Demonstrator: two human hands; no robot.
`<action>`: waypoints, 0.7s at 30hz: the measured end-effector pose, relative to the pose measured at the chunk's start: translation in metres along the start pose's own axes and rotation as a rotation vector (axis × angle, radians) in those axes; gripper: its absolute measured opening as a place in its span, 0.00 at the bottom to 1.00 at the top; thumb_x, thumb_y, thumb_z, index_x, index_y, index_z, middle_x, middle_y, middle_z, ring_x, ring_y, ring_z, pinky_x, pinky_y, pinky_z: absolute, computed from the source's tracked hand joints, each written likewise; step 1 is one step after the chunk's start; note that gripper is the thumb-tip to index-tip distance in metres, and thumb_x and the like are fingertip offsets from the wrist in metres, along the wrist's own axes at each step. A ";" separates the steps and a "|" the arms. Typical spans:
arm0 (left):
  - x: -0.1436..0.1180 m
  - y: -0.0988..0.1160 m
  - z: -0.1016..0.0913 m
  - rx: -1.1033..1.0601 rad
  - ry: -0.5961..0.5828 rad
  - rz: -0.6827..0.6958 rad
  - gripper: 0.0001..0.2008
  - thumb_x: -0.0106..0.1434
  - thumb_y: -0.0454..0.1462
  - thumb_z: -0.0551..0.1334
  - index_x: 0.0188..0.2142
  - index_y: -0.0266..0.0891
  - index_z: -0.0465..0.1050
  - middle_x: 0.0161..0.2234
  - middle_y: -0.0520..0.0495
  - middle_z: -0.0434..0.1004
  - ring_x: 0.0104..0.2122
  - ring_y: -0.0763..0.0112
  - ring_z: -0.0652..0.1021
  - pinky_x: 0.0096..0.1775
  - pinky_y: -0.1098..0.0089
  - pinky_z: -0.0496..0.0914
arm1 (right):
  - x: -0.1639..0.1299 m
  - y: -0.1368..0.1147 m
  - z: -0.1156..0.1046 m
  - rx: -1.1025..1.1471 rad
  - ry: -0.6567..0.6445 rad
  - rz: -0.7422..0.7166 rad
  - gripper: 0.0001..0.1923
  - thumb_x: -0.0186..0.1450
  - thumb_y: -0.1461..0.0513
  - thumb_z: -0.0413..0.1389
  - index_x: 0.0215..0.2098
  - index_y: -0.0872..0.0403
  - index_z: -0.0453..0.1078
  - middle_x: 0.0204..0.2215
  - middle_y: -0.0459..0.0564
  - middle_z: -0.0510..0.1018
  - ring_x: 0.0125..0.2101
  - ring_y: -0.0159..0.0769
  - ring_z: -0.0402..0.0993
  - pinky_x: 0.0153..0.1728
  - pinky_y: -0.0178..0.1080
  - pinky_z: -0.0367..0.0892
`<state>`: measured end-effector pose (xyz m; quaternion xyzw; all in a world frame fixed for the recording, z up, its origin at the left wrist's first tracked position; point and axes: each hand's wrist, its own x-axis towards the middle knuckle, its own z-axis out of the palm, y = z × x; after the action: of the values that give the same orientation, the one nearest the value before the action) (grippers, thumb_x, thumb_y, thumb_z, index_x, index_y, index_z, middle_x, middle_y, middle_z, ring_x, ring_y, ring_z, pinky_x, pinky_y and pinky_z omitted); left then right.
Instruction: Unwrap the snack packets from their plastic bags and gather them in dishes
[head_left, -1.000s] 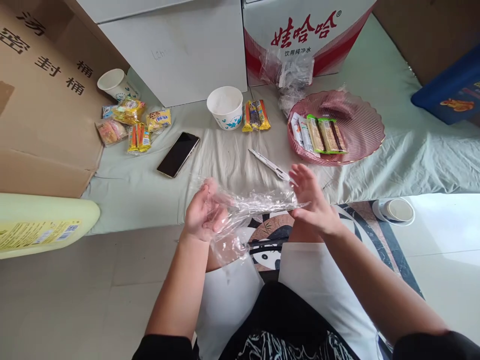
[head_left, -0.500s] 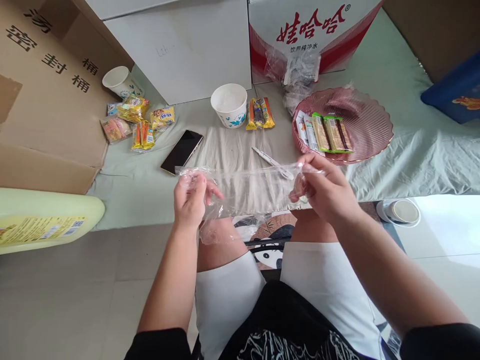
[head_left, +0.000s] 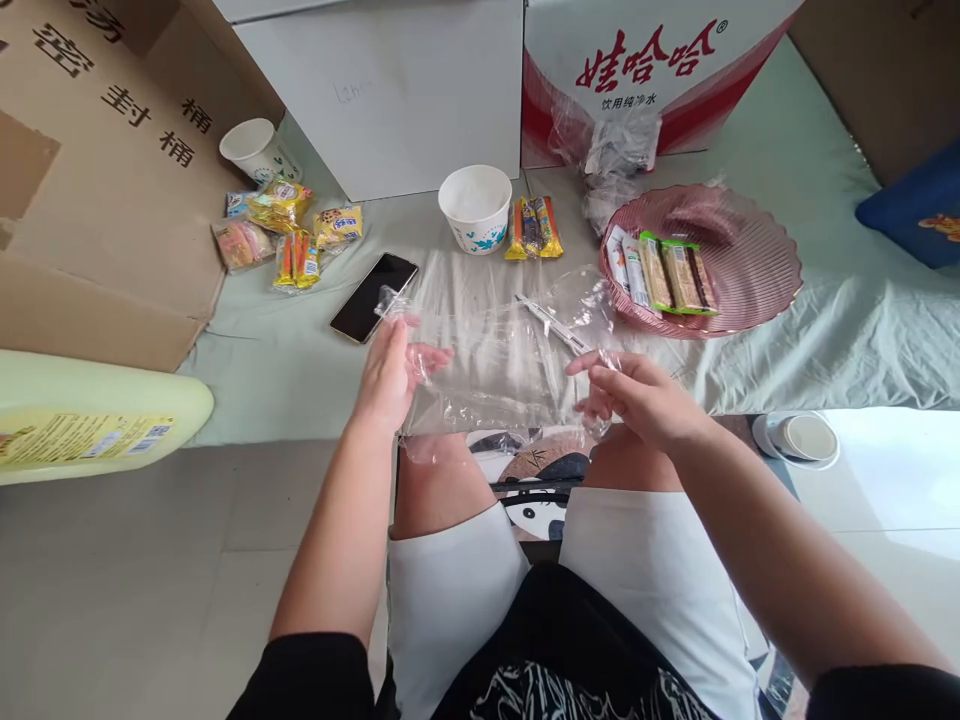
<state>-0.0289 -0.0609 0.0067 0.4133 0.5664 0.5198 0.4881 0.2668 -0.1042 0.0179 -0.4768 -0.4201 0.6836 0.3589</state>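
Observation:
A clear, crinkled plastic bag (head_left: 495, 365) is spread between my hands, over the front of the cloth, its near edge hanging above my knees. My left hand (head_left: 390, 375) is at the bag's left end, fingers stretched and apart, film touching them. At the right end, my right hand (head_left: 637, 395) has its fingers loosely bent and apart, with film around the fingertips. A white pen-like cutter (head_left: 551, 325) lies under or just behind the bag's right part. Left of the bag, a black phone (head_left: 373, 297) rests on the cloth.
Behind stand a paper cup (head_left: 476, 210) and wrapped snack sticks (head_left: 535, 228). A pink ribbed plate (head_left: 757, 270) with packets is on the right, crumpled plastic (head_left: 619, 150) behind it. Wrapped snacks (head_left: 277, 205) and another cup (head_left: 255, 150) sit left, beside a cardboard box (head_left: 97, 200).
The bag, stretched upright between pinching fingers before, now spreads flatter and farther forward. My fingers have loosened; my right hand has moved lower. The view has shifted slightly.

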 end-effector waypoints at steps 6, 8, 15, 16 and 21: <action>-0.010 0.009 -0.011 0.046 -0.404 -0.365 0.41 0.46 0.61 0.75 0.53 0.42 0.71 0.31 0.41 0.84 0.25 0.59 0.84 0.19 0.72 0.67 | 0.001 0.007 -0.006 -0.323 0.033 -0.085 0.28 0.67 0.41 0.57 0.21 0.53 0.74 0.19 0.47 0.75 0.23 0.32 0.71 0.26 0.37 0.67; -0.014 0.009 -0.011 0.050 -0.476 -0.421 0.42 0.42 0.52 0.80 0.53 0.40 0.71 0.33 0.41 0.85 0.26 0.61 0.83 0.22 0.73 0.69 | 0.002 0.009 -0.007 -0.426 0.150 -0.222 0.29 0.68 0.40 0.56 0.21 0.52 0.74 0.28 0.51 0.82 0.33 0.37 0.79 0.37 0.40 0.72; -0.019 0.006 -0.005 0.017 -0.337 -0.330 0.19 0.49 0.45 0.76 0.36 0.38 0.74 0.26 0.46 0.82 0.19 0.75 0.74 0.20 0.76 0.62 | -0.006 0.010 -0.013 -0.515 0.187 -0.319 0.31 0.69 0.37 0.52 0.31 0.51 0.80 0.28 0.52 0.84 0.32 0.40 0.81 0.36 0.43 0.75; -0.019 0.008 -0.004 0.029 -0.364 -0.336 0.20 0.51 0.46 0.75 0.38 0.38 0.75 0.25 0.47 0.81 0.17 0.75 0.73 0.19 0.76 0.60 | -0.009 0.008 -0.014 -0.523 0.168 -0.295 0.33 0.70 0.37 0.51 0.26 0.51 0.78 0.28 0.52 0.84 0.28 0.37 0.79 0.33 0.41 0.74; -0.025 0.019 -0.002 0.057 -0.330 -0.215 0.20 0.55 0.47 0.72 0.43 0.41 0.74 0.18 0.54 0.76 0.11 0.75 0.68 0.15 0.77 0.54 | -0.022 0.002 -0.020 -0.455 0.103 -0.271 0.32 0.68 0.36 0.55 0.24 0.53 0.78 0.27 0.52 0.83 0.21 0.34 0.74 0.26 0.40 0.71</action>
<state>-0.0273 -0.0839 0.0287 0.4436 0.5341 0.3737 0.6150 0.2919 -0.1205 0.0201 -0.5187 -0.6041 0.4922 0.3518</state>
